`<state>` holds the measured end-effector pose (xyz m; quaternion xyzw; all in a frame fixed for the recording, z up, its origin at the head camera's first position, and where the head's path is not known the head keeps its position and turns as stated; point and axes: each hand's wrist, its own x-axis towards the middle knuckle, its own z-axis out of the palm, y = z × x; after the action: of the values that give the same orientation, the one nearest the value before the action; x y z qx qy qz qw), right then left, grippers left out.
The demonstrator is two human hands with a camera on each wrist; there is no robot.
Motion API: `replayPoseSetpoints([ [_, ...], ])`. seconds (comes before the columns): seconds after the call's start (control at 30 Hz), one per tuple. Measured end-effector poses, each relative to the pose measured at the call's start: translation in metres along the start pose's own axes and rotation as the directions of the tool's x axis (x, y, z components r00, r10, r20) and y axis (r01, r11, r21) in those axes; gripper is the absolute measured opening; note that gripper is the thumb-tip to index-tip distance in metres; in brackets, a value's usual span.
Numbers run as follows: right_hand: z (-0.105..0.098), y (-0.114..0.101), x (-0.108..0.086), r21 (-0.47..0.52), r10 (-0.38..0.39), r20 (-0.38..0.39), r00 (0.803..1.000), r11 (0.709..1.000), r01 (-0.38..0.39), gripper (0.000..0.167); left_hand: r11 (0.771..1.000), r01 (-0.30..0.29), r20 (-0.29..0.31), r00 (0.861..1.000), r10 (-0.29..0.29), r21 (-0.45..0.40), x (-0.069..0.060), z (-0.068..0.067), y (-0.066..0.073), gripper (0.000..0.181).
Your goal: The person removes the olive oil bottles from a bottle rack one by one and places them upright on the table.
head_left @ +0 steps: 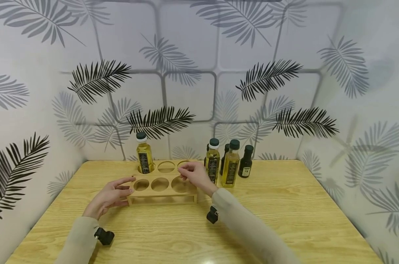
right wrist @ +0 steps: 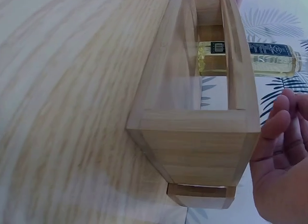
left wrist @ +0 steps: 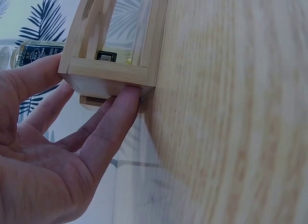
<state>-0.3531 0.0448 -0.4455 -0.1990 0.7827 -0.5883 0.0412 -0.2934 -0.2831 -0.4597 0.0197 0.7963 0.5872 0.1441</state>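
Note:
A wooden bottle rack (head_left: 153,176) with two rows of round holes stands on the table. One bottle of yellow oil (head_left: 144,156), with a dark green cap, sits upright in its back left hole. My left hand (head_left: 108,196) touches the rack's left end. In the left wrist view, fairly straight fingers (left wrist: 115,123) lie against the end panel, with the thumb by its upper edge. Over the rack's right end hovers my right hand (head_left: 199,176), fingers loosely curled and holding nothing. The right wrist view has this hand (right wrist: 284,156) beside the top board.
Just right of the rack stand two more tall oil bottles (head_left: 230,167) with green caps. Small dark bottles (head_left: 245,163) stand among and behind them, some partly hidden. A leaf-patterned wall (head_left: 189,91) rises behind the wooden table (head_left: 285,205).

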Motion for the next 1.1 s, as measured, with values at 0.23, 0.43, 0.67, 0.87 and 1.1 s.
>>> replayPoseSetpoints([
  [0.23, 0.009, -0.007, 0.010, -0.084, 0.028, 0.057, 0.998, 0.996, -0.023, 0.022, 1.000, 0.011, -0.003, 1.000, -0.011, 0.000, 0.000, 0.000, 0.001, 0.063],
  [0.43, 0.018, -0.015, 0.019, -0.119, 0.051, 0.116, 0.992, 0.992, -0.037, 0.028, 1.000, 0.016, 0.003, 1.000, -0.016, 0.003, 0.000, 0.001, 0.002, 0.064],
  [0.67, 0.032, -0.024, 0.031, -0.101, 0.090, 0.157, 0.984, 0.992, -0.074, 0.029, 1.000, 0.029, 0.000, 1.000, -0.029, 0.006, -0.003, 0.000, 0.002, 0.064],
  [0.87, 0.042, -0.031, 0.044, -0.046, 0.144, 0.150, 0.978, 0.989, -0.138, 0.028, 1.000, 0.026, 0.005, 1.000, -0.026, 0.004, -0.004, -0.001, 0.001, 0.064],
  [1.1, 0.050, -0.043, 0.052, -0.050, 0.106, 0.129, 0.986, 0.994, -0.100, 0.029, 0.999, 0.031, -0.007, 1.000, -0.031, -0.009, 0.000, 0.001, 0.003, 0.064],
])
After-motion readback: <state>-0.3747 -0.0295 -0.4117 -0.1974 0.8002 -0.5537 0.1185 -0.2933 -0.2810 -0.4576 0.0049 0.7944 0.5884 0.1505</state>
